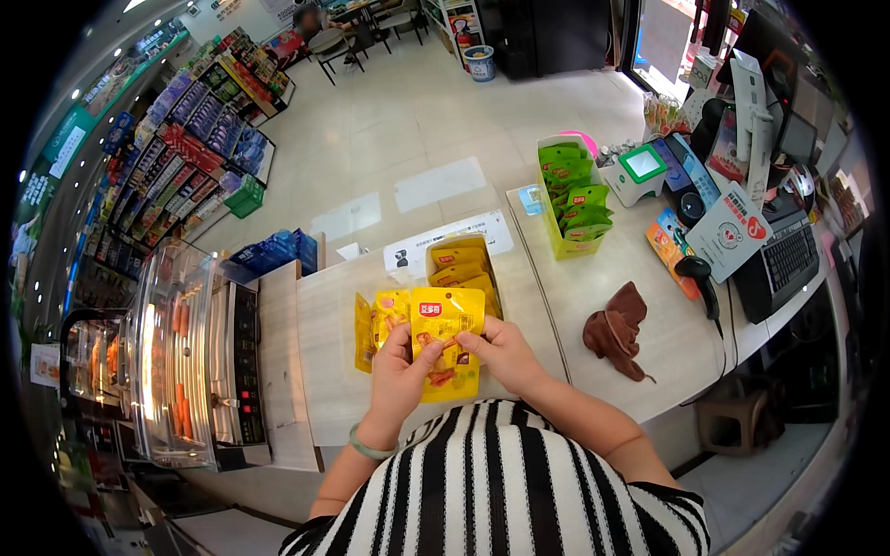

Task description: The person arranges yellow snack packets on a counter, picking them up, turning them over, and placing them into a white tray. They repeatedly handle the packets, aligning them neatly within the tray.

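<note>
Both my hands hold one yellow snack pouch (448, 379) upright over the counter, close in front of my striped top. My left hand (400, 368) grips its left edge, thumb across the front. On the right edge, my right hand (506, 353) pinches it between thumb and fingers. Just beyond stands an open display box (495, 260) with several yellow pouches (459, 257) in a row; the held pouch hides its lower part. Left of that, more yellow pouches (363, 333) sit on the counter, partly covered by my left hand.
A box of green pouches (580, 247) stands farther right, near a white payment scanner (636, 174). A brown cloth (619, 330) lies before a handheld barcode scanner (695, 274) and keyboard (791, 257). At left is a lit sausage roller grill (181, 368). Store shelves (181, 160) and a seated person (309, 24) are beyond.
</note>
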